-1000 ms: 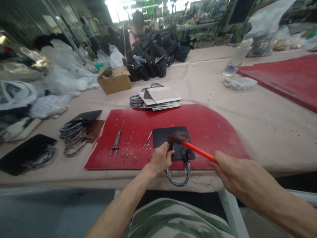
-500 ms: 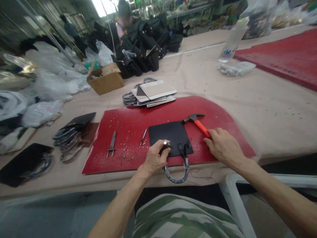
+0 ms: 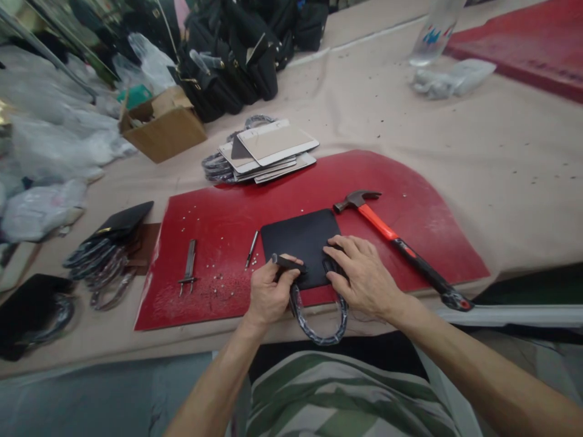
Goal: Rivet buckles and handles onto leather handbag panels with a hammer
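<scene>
A black leather-like panel [image 3: 300,233] lies flat on a red mat, with a plastic-wrapped looped handle [image 3: 319,337] at its near edge. My left hand [image 3: 269,294] is closed round a dark metal punch [image 3: 288,262], which it holds tilted low over the panel's near left part. Over the panel's right side, my right hand [image 3: 364,273] has its fingers bent round the handle's right end, thumb and fingertips against it; the grip is partly hidden. A claw hammer [image 3: 387,230] with an orange and black grip rests right of the panel, untouched.
On the red mat [image 3: 218,212] lie a pronged tool [image 3: 189,267], a thin metal rod [image 3: 252,249] and small bits. Beyond it sits a stack of pale panels [image 3: 277,145]. Handled black pieces [image 3: 109,243] lie left. A cardboard box [image 3: 164,130] and black bags [image 3: 237,67] stand farther back.
My right hand has let go of the hammer, now lying on the mat, and moved left onto the handle's end. The punch in my left hand has tipped over. The view has shifted downward.
</scene>
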The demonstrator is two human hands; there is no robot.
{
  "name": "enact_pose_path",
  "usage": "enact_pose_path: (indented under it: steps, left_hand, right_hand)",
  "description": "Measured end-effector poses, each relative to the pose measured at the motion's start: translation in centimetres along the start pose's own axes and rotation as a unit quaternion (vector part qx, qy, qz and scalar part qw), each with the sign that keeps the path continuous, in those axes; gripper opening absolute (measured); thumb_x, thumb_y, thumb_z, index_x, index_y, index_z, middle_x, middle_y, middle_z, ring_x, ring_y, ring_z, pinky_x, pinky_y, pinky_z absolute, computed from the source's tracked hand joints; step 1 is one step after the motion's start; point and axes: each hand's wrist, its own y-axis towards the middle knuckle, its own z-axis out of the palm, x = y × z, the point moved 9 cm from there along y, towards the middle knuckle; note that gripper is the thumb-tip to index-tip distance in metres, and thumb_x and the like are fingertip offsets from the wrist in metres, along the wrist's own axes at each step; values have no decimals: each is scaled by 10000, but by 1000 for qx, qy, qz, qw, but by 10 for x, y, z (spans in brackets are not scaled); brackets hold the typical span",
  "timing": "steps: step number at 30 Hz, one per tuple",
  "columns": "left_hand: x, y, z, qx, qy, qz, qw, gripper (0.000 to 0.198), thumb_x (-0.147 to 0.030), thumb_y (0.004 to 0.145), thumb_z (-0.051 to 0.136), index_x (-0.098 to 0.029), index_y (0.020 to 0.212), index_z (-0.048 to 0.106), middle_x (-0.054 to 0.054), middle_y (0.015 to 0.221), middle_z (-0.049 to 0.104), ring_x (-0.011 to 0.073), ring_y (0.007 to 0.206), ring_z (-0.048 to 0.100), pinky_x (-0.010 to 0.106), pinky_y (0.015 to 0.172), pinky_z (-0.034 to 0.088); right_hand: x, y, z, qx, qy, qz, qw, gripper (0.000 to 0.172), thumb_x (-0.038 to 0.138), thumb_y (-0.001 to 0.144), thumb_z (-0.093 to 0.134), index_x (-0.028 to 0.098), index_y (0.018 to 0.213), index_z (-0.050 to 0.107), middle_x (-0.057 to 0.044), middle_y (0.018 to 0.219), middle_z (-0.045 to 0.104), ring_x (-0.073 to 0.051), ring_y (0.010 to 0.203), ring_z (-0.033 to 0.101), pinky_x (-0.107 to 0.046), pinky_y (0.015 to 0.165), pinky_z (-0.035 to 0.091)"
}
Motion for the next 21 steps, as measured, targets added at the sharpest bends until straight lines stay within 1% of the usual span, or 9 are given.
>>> enact_pose_path:
  steps: [2, 3, 4, 5, 7, 8, 9, 12, 21]
  left_hand:
    - [-15, -2, 5, 35, 25, 81, 996, 164, -130, 887, 637, -197, 1023, 699, 52, 988, 773, 183, 914, 745, 283, 837, 609]
    - [-19, -4, 7, 43, 35, 106, 993, 168, -128, 881, 645, -197, 1023, 701, 56, 996, 774, 187, 930, 745, 286, 854, 608]
    - [-19, -4, 6, 40, 36, 107, 993, 165, -128, 884, 644, -197, 1023, 701, 58, 997, 773, 188, 936, 745, 287, 861, 608]
    - [-15, -4, 3, 22, 27, 81, 996, 157, -132, 897, 633, -196, 1026, 696, 56, 989, 773, 186, 926, 748, 289, 855, 612]
    - [1, -4, -5, -31, -6, -3, 1000, 136, -150, 928, 605, -191, 1031, 683, 47, 960, 770, 180, 887, 753, 296, 833, 620]
    - [6, -5, -5, -42, -21, -33, 998, 128, -161, 936, 601, -190, 1033, 680, 44, 955, 769, 180, 877, 754, 301, 829, 622]
    - [9, -5, -3, -40, -32, -45, 998, 123, -171, 936, 607, -189, 1032, 682, 42, 957, 770, 182, 876, 755, 304, 831, 622]
    - [4, -3, 5, -17, -23, -24, 999, 117, -176, 913, 643, -188, 1015, 699, 41, 970, 773, 182, 899, 750, 297, 844, 614]
    - [-4, 2, 9, -4, 7, -9, 1000, 109, -164, 914, 633, -191, 996, 699, 32, 955, 767, 166, 882, 741, 263, 813, 602]
  right_hand:
    - [1, 0, 0, 4, -2, 1, 1000, 400, 275, 920, 560, 143, 1296, 587, -169, 1395, 519, -358, 1243, 445, -533, 1050, 365]
    - [1, 0, 0, 4, -5, 1, 1000, 404, 277, 923, 556, 139, 1302, 584, -170, 1399, 514, -360, 1247, 439, -535, 1053, 360]
    - [1, 1, 1, 6, -7, 2, 1000, 408, 280, 925, 552, 134, 1305, 582, -170, 1402, 509, -361, 1251, 433, -535, 1058, 355]
    - [1, 1, 1, 7, -9, 3, 1000, 409, 282, 927, 549, 128, 1305, 583, -170, 1404, 506, -362, 1254, 428, -535, 1063, 350]
    - [1, 1, 2, 11, -11, 5, 1000, 409, 285, 930, 543, 119, 1301, 587, -169, 1403, 504, -361, 1253, 426, -530, 1068, 345]
    - [1, 1, 2, 13, -11, 5, 1000, 410, 285, 930, 540, 116, 1300, 589, -168, 1403, 504, -361, 1251, 426, -527, 1069, 344]
    - [1, 1, 2, 14, -12, 5, 1000, 410, 284, 931, 537, 114, 1300, 590, -168, 1403, 504, -360, 1250, 426, -524, 1070, 343]
    - [1, 1, 1, 13, -14, 9, 1000, 412, 282, 931, 533, 111, 1300, 594, -167, 1398, 506, -358, 1250, 426, -519, 1074, 341]
    - [1, 0, 2, 13, -19, 15, 1000, 422, 285, 924, 557, 113, 1306, 603, -161, 1404, 509, -359, 1254, 420, -525, 1080, 339]
